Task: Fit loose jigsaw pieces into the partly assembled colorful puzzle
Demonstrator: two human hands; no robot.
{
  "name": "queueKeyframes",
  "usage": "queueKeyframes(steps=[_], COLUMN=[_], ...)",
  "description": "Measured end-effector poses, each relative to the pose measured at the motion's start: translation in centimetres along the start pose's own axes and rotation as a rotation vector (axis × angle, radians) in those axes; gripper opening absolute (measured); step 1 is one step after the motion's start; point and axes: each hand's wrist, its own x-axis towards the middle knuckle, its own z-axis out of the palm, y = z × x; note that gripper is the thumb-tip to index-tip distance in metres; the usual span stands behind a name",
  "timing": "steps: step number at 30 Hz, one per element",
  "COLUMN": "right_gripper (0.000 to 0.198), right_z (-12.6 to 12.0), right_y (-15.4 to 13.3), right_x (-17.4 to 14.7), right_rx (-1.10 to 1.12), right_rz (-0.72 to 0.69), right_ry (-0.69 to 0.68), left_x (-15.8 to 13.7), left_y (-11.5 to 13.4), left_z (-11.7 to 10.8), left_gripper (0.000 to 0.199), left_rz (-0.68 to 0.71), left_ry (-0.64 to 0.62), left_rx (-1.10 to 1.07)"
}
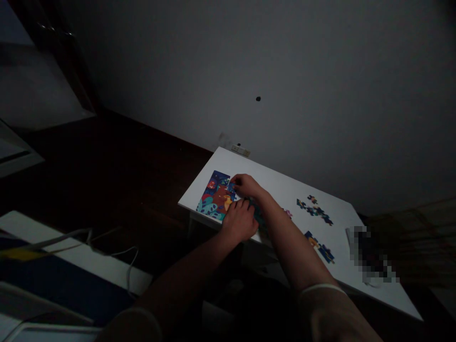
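Head view: puzzle (216, 195) half under hands.

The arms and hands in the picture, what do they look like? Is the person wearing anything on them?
Both forearms are bare. The left hand and right hand wear no gloves, and no rings or watch can be made out in the dim light. Light-coloured short sleeves end near the elbows, the right one with a pale rim at its edge.

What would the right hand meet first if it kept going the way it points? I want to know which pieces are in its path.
The right hand points left, already at the assembled puzzle; beyond lies bare table. Depth is unclear.
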Motion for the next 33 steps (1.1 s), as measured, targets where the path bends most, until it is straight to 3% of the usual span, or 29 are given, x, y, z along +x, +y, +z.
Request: queueKeyframes(steps=[10,15,20,26,33], right_gripper=[0.028,0.036,0.017,0.017,0.017], right_z=[0.1,0.3,0.0,-2.3,-4.4], right_y=[-0.2,-0.2,-0.2,1.5,3.5], right_x=[0.1,-0.8,-1.5,-2.6,-5.5], right_rx=[0.001,0.166,0.311,0.489,0.235], right_rz=[0.023,-0.004,0.025,0.164,0.158], right_ry=[0.004,0.081,0.059,0.275,0.06], left_x=[0.1,0.0,0.1,0.0,-0.1], left_y=[0.0,-0.1,0.0,-0.1,0.0], left_z=[-0.1,0.2,0.1,0.0,-0.7], left_gripper=[0.039,0.039,0.04,0.038,0.036], left_rz=[-0.006,-0.001,-0.008,0.005,0.004], left_ry=[-0.015,-0.002,-0.026,-0.018,-0.028], left_rx=[0.004,-0.006,-0.013,0.008,0.019])
